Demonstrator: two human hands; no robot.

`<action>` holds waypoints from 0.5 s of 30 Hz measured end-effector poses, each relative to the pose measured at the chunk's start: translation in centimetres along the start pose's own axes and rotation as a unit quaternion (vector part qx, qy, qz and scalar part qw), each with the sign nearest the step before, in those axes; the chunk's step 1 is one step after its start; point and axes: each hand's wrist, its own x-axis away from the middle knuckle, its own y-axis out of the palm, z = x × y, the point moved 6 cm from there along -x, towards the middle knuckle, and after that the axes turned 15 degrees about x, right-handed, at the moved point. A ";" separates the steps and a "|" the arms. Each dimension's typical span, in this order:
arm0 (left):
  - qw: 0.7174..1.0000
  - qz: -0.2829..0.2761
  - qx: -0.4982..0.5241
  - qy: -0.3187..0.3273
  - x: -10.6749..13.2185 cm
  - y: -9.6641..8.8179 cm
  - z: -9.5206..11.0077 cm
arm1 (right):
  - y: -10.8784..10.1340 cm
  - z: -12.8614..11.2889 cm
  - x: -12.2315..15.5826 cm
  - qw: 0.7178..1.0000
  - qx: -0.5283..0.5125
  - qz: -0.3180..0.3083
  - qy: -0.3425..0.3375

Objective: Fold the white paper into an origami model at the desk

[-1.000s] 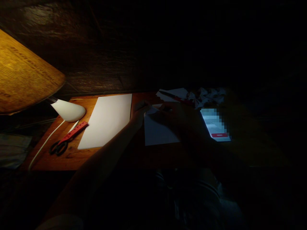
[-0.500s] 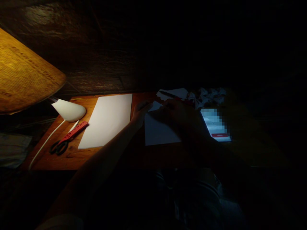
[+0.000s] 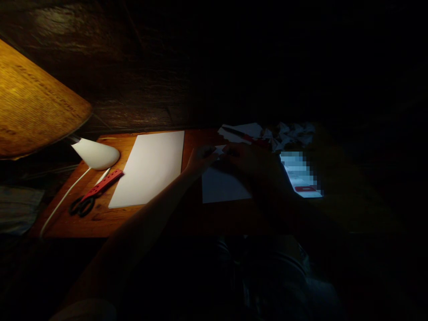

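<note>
A small white sheet of paper (image 3: 222,185) lies on the wooden table (image 3: 100,218) in dim light. My left hand (image 3: 199,158) pinches the sheet's far edge, where a folded flap shows. My right hand (image 3: 249,162), in deep shadow, is closed on the same far edge just to the right, over the sheet's upper right part. Both hands sit close together.
A larger white sheet (image 3: 149,167) lies to the left. Scissors with a red blade cover (image 3: 95,191) and a white lamp base (image 3: 96,154) with its cord are at far left. A lit phone (image 3: 301,174) lies right of my hands. Crumpled paper (image 3: 287,133) sits behind.
The sheet's far edge has been folded down toward me, so the visible sheet looks shorter. Both hands shifted slightly nearer each other at that edge.
</note>
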 end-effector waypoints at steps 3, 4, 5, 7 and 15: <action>1.000 -0.014 -0.001 0.002 0.1 0.2 0.1 | -0.3 0.2 0.0 1.000 -0.013 0.015 0.017; 1.000 -0.021 -0.003 0.001 0.1 0.3 0.2 | -0.4 0.2 0.0 0.999 -0.017 0.019 0.022; 1.000 -0.028 -0.007 -0.001 0.2 0.4 0.3 | -0.5 0.1 0.0 0.999 -0.018 0.017 0.025; 0.999 -0.039 -0.013 -0.004 0.3 0.5 0.5 | -0.3 -0.2 0.1 0.999 -0.020 0.003 0.030; 0.993 -0.097 -0.070 0.023 0.6 1.1 1.4 | -0.3 -0.8 0.3 0.999 -0.042 0.015 0.019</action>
